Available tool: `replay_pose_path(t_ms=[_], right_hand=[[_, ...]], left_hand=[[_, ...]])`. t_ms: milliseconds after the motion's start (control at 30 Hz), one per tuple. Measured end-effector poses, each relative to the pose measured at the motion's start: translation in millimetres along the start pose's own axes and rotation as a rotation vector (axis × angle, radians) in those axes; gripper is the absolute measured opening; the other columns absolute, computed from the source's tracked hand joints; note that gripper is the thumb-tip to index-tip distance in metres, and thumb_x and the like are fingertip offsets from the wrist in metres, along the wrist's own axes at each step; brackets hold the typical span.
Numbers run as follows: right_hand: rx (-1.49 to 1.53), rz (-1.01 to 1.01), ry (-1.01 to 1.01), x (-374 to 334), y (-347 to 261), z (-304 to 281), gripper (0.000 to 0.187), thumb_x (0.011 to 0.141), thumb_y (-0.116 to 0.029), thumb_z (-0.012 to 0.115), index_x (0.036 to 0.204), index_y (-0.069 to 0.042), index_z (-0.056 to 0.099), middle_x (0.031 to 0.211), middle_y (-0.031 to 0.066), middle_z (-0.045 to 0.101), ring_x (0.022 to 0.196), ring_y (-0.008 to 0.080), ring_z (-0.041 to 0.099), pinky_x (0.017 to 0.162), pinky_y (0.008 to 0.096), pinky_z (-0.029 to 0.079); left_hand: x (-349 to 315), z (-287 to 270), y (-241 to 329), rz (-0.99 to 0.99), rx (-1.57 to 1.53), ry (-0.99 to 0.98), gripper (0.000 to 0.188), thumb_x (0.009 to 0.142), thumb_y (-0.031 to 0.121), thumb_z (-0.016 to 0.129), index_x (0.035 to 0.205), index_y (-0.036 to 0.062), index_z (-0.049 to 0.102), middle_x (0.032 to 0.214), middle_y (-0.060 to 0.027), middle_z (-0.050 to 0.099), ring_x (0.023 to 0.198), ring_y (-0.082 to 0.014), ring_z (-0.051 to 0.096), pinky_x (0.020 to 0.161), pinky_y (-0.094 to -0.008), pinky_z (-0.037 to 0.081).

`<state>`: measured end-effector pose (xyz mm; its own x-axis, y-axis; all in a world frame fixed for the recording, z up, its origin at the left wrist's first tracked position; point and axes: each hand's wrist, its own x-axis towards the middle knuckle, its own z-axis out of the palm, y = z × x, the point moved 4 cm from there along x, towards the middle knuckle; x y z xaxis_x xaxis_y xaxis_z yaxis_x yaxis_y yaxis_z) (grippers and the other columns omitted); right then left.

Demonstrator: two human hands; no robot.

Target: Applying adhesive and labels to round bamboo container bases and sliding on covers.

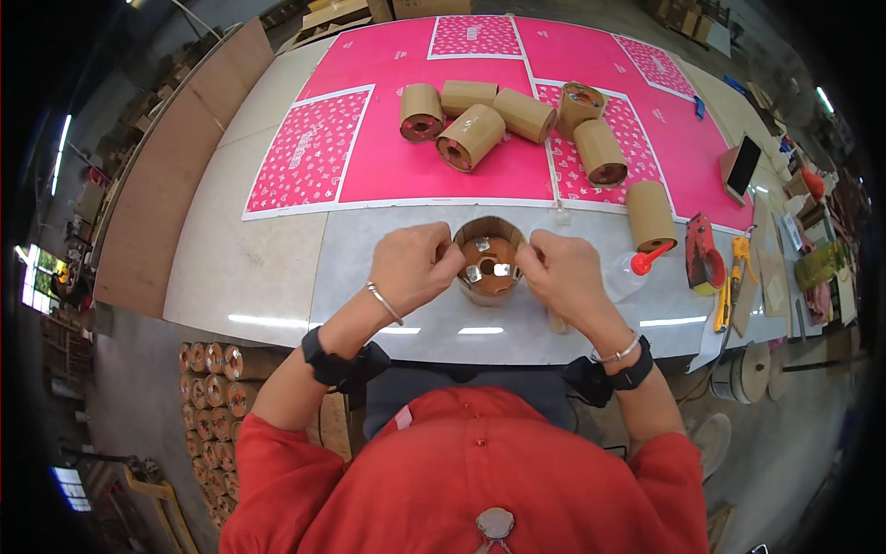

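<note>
Right in front of me, an open-topped brown paper cylinder [487, 294] stands upright on the grey tabletop. Inside it sits an orange-brown disc [479, 259] with a centre hole and several small shiny silvery patches. My left hand [415, 266] is closed, pinching the cylinder's upper left rim. On the opposite side, my right hand [565, 270] pinches the upper right rim with its fingers curled. Beside the right hand is a translucent squeeze bottle [620, 276] with a red nozzle. A similar closed cylinder [652, 214] stands just behind that bottle.
Several brown cylinders [472, 138] lie or stand on pink patterned sheets [388, 171] farther back. To the right are a red tape dispenser [701, 254], a yellow-handled tool [741, 251] and a propped dark screen [740, 169]. More cylinders [214, 391] are stacked low left; a wooden board [180, 157] edges the table.
</note>
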<state>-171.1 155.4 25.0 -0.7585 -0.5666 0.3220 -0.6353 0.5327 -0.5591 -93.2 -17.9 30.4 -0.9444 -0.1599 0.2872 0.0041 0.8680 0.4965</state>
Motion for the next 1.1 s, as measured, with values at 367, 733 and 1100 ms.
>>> replay_pose_path(t_ms=[367, 733, 1100], right_hand=[[0.188, 0.005, 0.121, 25, -8, -50, 0.024, 0.087, -0.022, 0.062, 0.077, -0.001, 0.057, 0.066, 0.0126, 0.056, 0.058, 0.0265, 0.054, 0.054, 0.0361, 0.042], [-0.263, -0.044, 0.033, -94, 87, 37, 0.046, 0.079, -0.03, 0.068, 0.114, -0.002, 0.056, 0.12, 0.0185, 0.051, 0.11, 0.037, 0.046, 0.091, 0.0463, 0.04], [-0.419, -0.073, -0.028, -114, 84, 25, 0.057, 0.079, -0.042, 0.066, 0.123, -0.007, 0.057, 0.126, 0.017, 0.048, 0.107, 0.0341, 0.045, 0.087, 0.045, 0.036]], left_hand=[[53, -57, 1, 0.054, 0.009, 0.278, 0.02, 0.077, 0.017, 0.059, 0.07, -0.0019, 0.061, 0.053, -0.0117, 0.056, 0.047, -0.0166, 0.054, 0.047, -0.0303, 0.041], [121, 53, -56, -0.198, 0.086, -0.004, 0.03, 0.078, 0.032, 0.055, 0.075, 0.0037, 0.066, 0.069, -0.0191, 0.064, 0.07, -0.035, 0.064, 0.065, -0.0431, 0.05], [20, 61, -83, -0.147, -0.643, -0.162, 0.077, 0.074, 0.043, 0.075, 0.129, 0.0014, 0.043, 0.124, -0.0146, 0.054, 0.11, -0.024, 0.054, 0.089, -0.0364, 0.045]])
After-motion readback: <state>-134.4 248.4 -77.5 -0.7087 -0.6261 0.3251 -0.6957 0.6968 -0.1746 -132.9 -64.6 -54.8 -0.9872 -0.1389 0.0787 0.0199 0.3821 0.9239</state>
